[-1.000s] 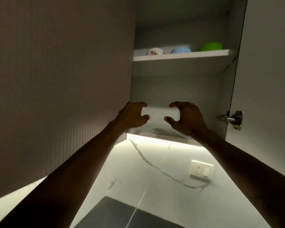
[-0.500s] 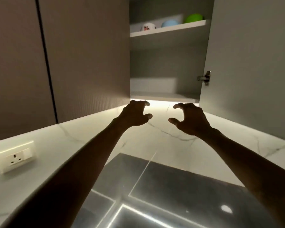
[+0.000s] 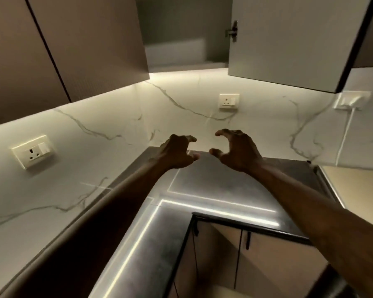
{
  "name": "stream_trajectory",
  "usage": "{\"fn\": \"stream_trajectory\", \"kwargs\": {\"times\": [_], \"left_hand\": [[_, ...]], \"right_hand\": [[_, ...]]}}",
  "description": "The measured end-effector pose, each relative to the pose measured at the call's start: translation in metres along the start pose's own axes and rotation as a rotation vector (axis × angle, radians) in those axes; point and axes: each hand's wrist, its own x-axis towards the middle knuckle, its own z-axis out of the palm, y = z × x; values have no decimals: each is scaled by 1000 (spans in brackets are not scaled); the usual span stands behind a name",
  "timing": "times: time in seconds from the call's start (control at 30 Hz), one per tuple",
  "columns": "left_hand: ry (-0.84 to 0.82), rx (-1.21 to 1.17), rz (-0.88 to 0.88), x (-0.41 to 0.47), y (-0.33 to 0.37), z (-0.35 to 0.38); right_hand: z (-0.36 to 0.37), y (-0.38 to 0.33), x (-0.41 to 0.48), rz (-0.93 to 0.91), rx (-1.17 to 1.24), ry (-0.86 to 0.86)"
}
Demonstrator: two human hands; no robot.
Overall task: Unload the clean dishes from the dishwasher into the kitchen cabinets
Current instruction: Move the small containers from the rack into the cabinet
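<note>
While I'm looking down into the counter corner, two closed upper doors [image 3: 91,39] are filling the far left: flat, matte brown, a dark seam between them. Below them a cream socket [image 3: 32,151] is sitting on the white marble backsplash [image 3: 116,117], grey veins running through it. My left hand [image 3: 177,152] is hovering over the dark polished countertop [image 3: 202,186], fingers half curled, thumb apart from them, holding nothing. Above and between both hands the open cabinet [image 3: 181,18] is showing the white dish [image 3: 174,51], a pale blurred block lying on its bottom shelf, well apart from my hands; nothing is standing between. My right hand [image 3: 238,151] is mirroring the left, near it but not touching, same loose claw, gripping nothing. A second socket [image 3: 229,101] is sitting above it on the wall. One metal hinge [image 3: 232,31] is carrying the open door [image 3: 289,39], a plain grey slab hanging out over the counter. A third wall plate [image 3: 351,100] at right is feeding a white cord [image 3: 346,134] downward. Bottom right, lower cabinet doors [image 3: 267,254] are showing two thin black handles [image 3: 248,239].
</note>
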Motion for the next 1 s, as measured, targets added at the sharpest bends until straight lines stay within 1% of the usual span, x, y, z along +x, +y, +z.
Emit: {"fn": "stream_trajectory", "kwargs": {"times": [0.17,0.27,0.4,0.5,0.6,0.8,1.0], "left_hand": [[-92,-76,64,-30,12,49],[-174,-127,92,-49,22,84],[-304,-147,112,-84,38,140],[-371,-140,125,-107,63,172],[-424,-145,191,-122,101,193],[-510,-114,247,-144,182,229],[-507,-78,320,-172,279,277]], "right_hand": [[20,25,-62,113,2,-19],[32,43,-99,189,-18,-39],[47,61,-161,264,-17,-110],[42,75,-207,321,-40,-111],[26,98,-249,392,-48,-114],[-3,149,-327,481,-45,-126],[-29,219,-414,528,14,-180]]}}
